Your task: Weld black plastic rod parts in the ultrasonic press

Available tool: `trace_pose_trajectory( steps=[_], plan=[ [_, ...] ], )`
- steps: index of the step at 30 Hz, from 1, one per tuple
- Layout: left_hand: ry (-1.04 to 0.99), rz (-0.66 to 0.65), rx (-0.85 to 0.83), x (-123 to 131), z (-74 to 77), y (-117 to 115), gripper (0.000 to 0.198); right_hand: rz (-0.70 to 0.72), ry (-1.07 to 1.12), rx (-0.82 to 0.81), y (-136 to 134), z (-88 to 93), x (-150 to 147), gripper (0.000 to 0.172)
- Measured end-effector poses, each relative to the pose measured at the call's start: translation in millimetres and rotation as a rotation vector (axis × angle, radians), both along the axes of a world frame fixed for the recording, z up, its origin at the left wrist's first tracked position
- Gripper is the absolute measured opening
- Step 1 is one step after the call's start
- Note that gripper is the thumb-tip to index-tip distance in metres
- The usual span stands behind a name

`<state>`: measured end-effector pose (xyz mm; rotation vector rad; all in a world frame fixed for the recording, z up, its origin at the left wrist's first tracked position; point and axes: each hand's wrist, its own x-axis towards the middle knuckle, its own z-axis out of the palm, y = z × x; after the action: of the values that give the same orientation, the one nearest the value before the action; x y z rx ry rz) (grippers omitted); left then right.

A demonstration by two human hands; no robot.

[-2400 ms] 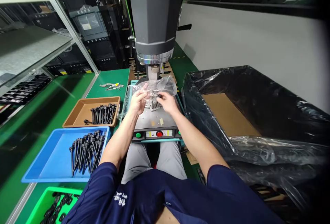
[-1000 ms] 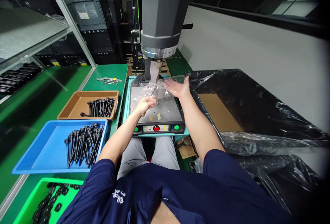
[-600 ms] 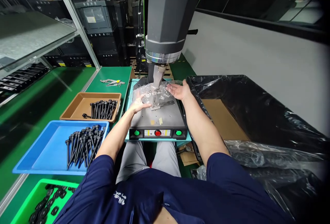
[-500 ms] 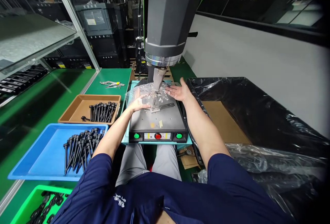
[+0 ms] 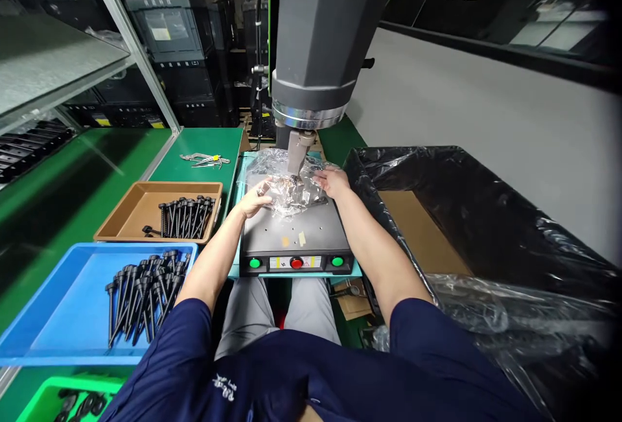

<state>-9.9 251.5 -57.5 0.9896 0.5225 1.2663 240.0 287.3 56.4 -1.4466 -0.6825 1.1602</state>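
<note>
A crumpled clear plastic bag (image 5: 289,200) spreads over the grey metal bed of the machine (image 5: 272,231), under its pointed metal tip (image 5: 296,153). My left hand (image 5: 255,198) grips the bag's left side, thumb toward me. At the right, my right hand (image 5: 333,181) has its fingers curled into the film. Beneath the bag, the fixture on the bed is mostly hidden by folds and glare.
Green and red buttons (image 5: 296,263) line the bed's front. Brown (image 5: 140,214) and blue trays (image 5: 58,318) with black bolt-like parts stand left, beside a green bin (image 5: 43,402). Pliers (image 5: 204,159) lie behind them. A black-lined box (image 5: 486,214) stands right.
The clear plastic bag has come lower and nearer over the bed, covering the fixture. My right hand has dropped and its spread fingers have curled in; my left hand has closed on the film.
</note>
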Motion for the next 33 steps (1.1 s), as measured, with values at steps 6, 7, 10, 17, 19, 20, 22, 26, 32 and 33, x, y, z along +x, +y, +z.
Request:
trace_pose_trajectory(
  steps=[6,7,10,17,19,20,22,26,32,33],
  plan=[
    [-0.147,0.107,-0.326,15,-1.1,-25,0.044,-0.024,0.053,-0.025,-4,-5.5,7,0.011],
    [-0.132,0.136,-0.359,19,1.3,-27,0.041,-0.034,0.063,-0.03,-5,-6.2,9,0.015],
    [-0.104,0.2,-0.398,28,8.6,-31,0.035,-0.06,0.084,-0.041,-10,-10.5,14,0.024],
    [-0.098,0.288,-0.45,32,18.4,-42,0.025,-0.068,0.1,-0.061,-18,-22.9,19,0.022],
    [-0.103,0.253,-0.456,34,18.9,-47,0.025,-0.086,0.102,-0.071,-20,-23.7,21,0.017],
    [-0.102,0.239,-0.46,35,19.1,-50,0.026,-0.095,0.101,-0.076,-21,-23.4,23,0.016],
    [-0.097,0.224,-0.474,36,19.5,-56,0.027,-0.107,0.094,-0.096,-24,-21.4,26,0.019],
    [-0.058,0.268,-0.514,31,16.0,-72,0.027,-0.18,0.014,-0.133,-33,-18.8,42,0.047],
    [0.154,0.668,-0.323,15,-33.5,-139,0.019,-0.292,-0.457,0.188,-96,-67.4,87,0.023],
    [0.228,0.732,-0.283,14,-46.3,-153,0.017,-0.272,-0.597,0.242,-115,-83.0,93,0.026]
  ],
)
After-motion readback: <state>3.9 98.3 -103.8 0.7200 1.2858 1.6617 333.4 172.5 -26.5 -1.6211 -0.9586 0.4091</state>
